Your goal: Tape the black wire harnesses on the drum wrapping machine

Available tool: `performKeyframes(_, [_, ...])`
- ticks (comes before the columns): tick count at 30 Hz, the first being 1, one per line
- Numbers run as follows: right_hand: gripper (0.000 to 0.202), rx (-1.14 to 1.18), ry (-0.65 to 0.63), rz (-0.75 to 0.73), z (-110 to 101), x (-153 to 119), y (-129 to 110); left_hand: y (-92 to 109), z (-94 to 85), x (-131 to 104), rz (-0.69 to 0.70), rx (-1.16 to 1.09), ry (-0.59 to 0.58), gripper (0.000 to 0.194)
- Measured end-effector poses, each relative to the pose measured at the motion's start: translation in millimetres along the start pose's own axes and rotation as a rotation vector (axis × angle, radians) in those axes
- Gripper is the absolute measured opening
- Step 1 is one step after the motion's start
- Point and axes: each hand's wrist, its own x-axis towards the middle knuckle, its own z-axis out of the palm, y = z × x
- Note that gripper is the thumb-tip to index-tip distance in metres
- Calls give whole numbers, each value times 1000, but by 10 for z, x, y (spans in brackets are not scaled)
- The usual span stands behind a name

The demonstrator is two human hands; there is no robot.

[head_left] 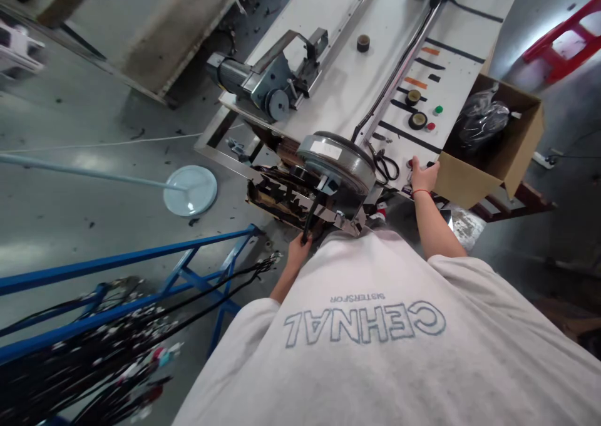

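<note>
My left hand is closed around a black cable bundle that sticks out of the near side of a round taping machine. The black bundle also runs along the rail on the far side of the machine. My right hand rests at the near edge of the white table, fingers apart, by a small dark red button. What lies under its palm is hidden. Black-handled scissors lie just left of it.
Tape rolls and green and red buttons sit on the table. An open cardboard box with a plastic bag adjoins its right side. A motor unit stands at left. Blue racks carry black cables. A red stool stands far right.
</note>
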Motion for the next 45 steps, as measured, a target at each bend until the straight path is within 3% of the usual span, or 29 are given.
performKeyframes(4, [94,44,-5,6,17,56,31,-17,-93,-206,-14,-27,53,35])
performKeyframes(10, [90,69,14,-20,65,130,89,341,-194,-345,71,-143,204,40])
performKeyframes(16, [92,66,5,-9,49,110,69,689,-180,-213,139,-150,233,37])
performKeyframes(23, [93,98,15,-18,71,112,79,924,-111,27,209,-122,227,32])
performKeyframes(28, [92,98,21,-18,74,99,80,1053,-48,184,247,-128,158,30])
performKeyframes(36, [89,60,25,-30,25,29,36,1120,-12,281,309,-119,143,27])
performKeyframes(39, [91,49,21,-24,-5,2,0,1131,7,277,322,-103,89,29])
performKeyframes(42, [93,34,16,-24,-27,-6,-27,1009,45,258,302,-79,90,27])
performKeyframes(45, [92,28,1,-22,-33,8,-35,712,75,217,212,-18,100,22])
